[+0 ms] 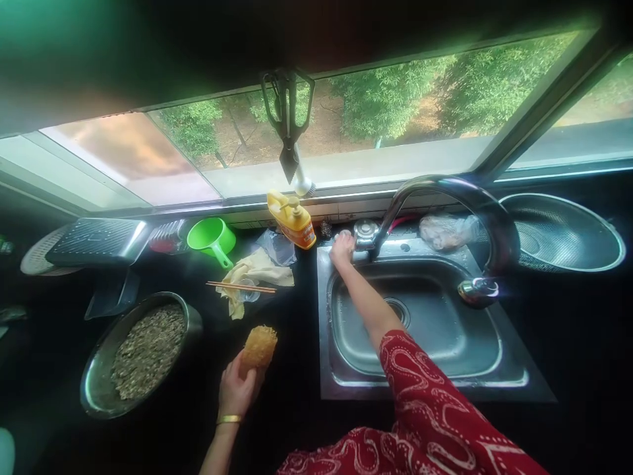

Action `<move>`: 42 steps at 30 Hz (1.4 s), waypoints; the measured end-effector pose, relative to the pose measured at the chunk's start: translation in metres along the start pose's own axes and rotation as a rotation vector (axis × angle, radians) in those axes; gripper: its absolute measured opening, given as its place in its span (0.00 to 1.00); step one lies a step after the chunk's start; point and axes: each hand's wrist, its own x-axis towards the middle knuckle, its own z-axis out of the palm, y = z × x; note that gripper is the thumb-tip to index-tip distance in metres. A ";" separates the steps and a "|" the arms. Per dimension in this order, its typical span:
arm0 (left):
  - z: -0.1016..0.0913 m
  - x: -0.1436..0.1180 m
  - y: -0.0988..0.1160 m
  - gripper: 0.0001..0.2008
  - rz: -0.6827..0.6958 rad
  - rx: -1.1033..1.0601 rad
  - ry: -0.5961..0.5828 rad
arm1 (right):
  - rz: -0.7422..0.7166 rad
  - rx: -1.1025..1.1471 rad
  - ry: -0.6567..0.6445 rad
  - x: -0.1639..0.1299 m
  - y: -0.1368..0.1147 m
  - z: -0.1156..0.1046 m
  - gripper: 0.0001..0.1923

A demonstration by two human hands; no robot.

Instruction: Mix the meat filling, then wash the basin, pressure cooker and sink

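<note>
Wide window [395, 112] across the top, green trees beyond it, and black-handled scissors [287, 125] hanging in front of the glass. Below it, the stainless steel sink [445, 369] set into the dark counter, its curved chrome faucet [445, 191] arching over the basin. At far right a big round steel colander [568, 237] rests on the counter. At left, a round metal bowl filled with greyish seeds [143, 353] sits near the counter's edge.

Now the arms: the right hand [342, 249], in a red patterned sleeve [425, 409], reaches across the sink to its back rim, fingers curled around a small clear object just beside the tap knob [366, 232]; what that object is, I cannot tell. The left hand [237, 389], gold bangle at the wrist, grasps a golden-brown fibrous scrubbing sponge [258, 348], held over the counter between bowl and sink.

Smaller items behind: a bright green plastic scoop [213, 237], a yellow dish-soap pump bottle [293, 221], a crumpled cream cloth [254, 272], with wooden chopsticks [241, 287] lying across it.
</note>
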 end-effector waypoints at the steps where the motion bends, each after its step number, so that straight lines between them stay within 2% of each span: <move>1: 0.002 -0.003 0.002 0.32 -0.016 0.047 -0.014 | 0.014 -0.028 -0.038 0.000 -0.004 0.003 0.27; 4: 0.005 -0.010 0.009 0.32 -0.025 0.128 -0.054 | -0.059 -0.059 -0.156 -0.009 -0.027 0.018 0.27; 8: 0.005 -0.012 0.012 0.31 -0.014 0.160 -0.076 | -0.154 -0.078 -0.186 -0.031 -0.052 0.029 0.26; 14: 0.007 -0.009 0.011 0.31 -0.035 0.187 -0.098 | -0.353 -0.096 -0.345 -0.060 -0.057 0.019 0.17; 17: 0.007 -0.006 0.012 0.30 -0.022 0.209 -0.117 | -0.458 -0.095 -0.395 -0.088 -0.057 0.013 0.14; 19: 0.006 -0.003 0.012 0.30 0.000 0.221 -0.127 | -0.533 -0.066 -0.411 -0.120 -0.052 0.006 0.13; 22: 0.007 0.003 0.010 0.30 0.040 0.222 -0.140 | -0.657 0.013 -0.408 -0.187 -0.033 -0.016 0.10; 25: 0.009 0.011 0.005 0.30 0.084 0.229 -0.158 | -0.752 0.091 -0.385 -0.268 -0.001 -0.048 0.09; 28: 0.012 0.018 0.000 0.31 0.155 0.257 -0.177 | -0.792 0.127 -0.367 -0.342 0.037 -0.089 0.13; 31: 0.014 0.024 -0.006 0.32 0.218 0.247 -0.198 | -0.692 0.113 -0.319 -0.391 0.085 -0.136 0.22; 33: 0.014 0.027 -0.006 0.32 0.238 0.221 -0.208 | -0.501 0.078 -0.232 -0.403 0.124 -0.170 0.24; 35: 0.012 0.029 -0.003 0.32 0.245 0.206 -0.205 | -0.226 0.057 -0.104 -0.399 0.162 -0.205 0.21; 38: 0.005 0.030 0.010 0.33 0.256 0.214 -0.153 | 0.290 0.122 0.161 -0.364 0.206 -0.253 0.14; 39: 0.002 0.030 0.016 0.33 0.259 0.224 -0.126 | 0.415 0.170 0.221 -0.345 0.214 -0.266 0.14; 40: 0.000 0.030 0.023 0.33 0.259 0.238 -0.101 | 0.458 0.197 0.260 -0.323 0.220 -0.277 0.15; 42: 0.000 0.029 0.036 0.34 0.253 0.270 -0.096 | 0.450 0.280 0.311 -0.273 0.222 -0.289 0.19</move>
